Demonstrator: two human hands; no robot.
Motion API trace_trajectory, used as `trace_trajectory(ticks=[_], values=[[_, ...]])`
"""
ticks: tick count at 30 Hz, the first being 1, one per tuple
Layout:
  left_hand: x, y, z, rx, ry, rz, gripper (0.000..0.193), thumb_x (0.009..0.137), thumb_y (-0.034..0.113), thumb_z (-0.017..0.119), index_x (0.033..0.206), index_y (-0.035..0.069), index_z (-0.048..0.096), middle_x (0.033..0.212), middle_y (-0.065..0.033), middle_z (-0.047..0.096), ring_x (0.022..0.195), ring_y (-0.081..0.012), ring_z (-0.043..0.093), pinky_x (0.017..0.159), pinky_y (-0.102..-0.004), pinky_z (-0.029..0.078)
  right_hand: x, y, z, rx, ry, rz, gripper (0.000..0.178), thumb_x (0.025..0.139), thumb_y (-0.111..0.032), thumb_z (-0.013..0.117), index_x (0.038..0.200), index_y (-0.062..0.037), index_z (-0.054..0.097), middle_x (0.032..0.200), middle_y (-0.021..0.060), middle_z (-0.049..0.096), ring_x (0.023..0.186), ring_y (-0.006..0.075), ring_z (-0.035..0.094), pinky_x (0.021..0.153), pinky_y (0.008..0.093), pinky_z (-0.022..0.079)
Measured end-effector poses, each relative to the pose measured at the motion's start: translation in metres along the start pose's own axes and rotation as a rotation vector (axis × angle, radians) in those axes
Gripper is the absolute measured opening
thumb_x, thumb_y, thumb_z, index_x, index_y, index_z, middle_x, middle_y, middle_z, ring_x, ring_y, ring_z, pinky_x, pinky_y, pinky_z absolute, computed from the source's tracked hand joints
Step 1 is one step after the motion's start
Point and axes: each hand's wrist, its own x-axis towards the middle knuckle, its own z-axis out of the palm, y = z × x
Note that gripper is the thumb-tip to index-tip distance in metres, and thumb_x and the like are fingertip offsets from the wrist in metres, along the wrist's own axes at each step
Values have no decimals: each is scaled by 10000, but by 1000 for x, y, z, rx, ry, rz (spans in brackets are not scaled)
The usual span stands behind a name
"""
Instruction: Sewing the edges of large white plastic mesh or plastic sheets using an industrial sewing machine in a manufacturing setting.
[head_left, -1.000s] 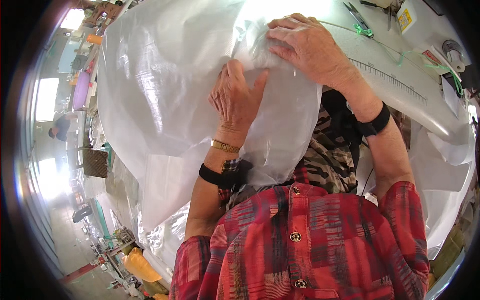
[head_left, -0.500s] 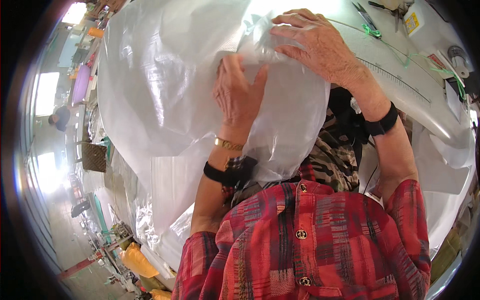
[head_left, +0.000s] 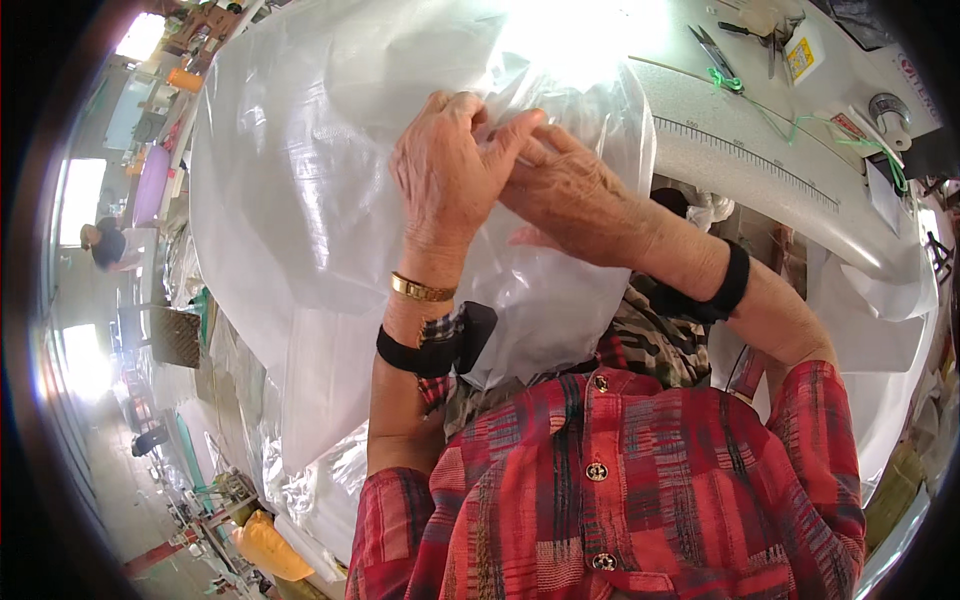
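Note:
A large sheet of clear, whitish plastic film (head_left: 260, 190), creased and shiny, spreads over the table and down across my lap. My left hand (head_left: 445, 170) is closed on the film, its fingers curled and its thumb reaching toward the right hand. Crossing in from the right, my right hand (head_left: 580, 200) lies over the film with its thumb apart below. Its fingertips meet the left thumb and are partly hidden there. Gathered folds of film run up from both hands into a bright glare.
On the table's far right lie scissors (head_left: 715, 55) with green string, a white plastic container (head_left: 815, 50) and a roll (head_left: 888, 112). A printed ruler scale (head_left: 750, 150) runs along the table. A woven basket (head_left: 175, 335) stands at left; a person (head_left: 108, 245) is in the background.
My right hand has come down and left to meet my left hand, its fingers turning toward it. My left hand has shifted slightly left. The film's far folds are more gathered.

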Motion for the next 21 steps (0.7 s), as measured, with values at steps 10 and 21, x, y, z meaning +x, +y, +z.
trace_trajectory(ticks=[10,21], values=[[-13,-27,-9,84,-115,-119,173,860,187,650,850,14,643,741,-115,636,657,-274,608,632,-360,459,0,-17,-12,150,-43,-40,545,821,-369,712,1229,-30,587,1346,97,511,1286,237,435,1064,414,332],[1,21,-23,-969,-376,-256,186,938,148,632,866,-24,635,672,61,505,627,-18,420,539,-205,355,-49,-11,-58,179,209,285,171,806,-164,723,838,-54,597,870,44,602,820,232,584,707,371,463]])
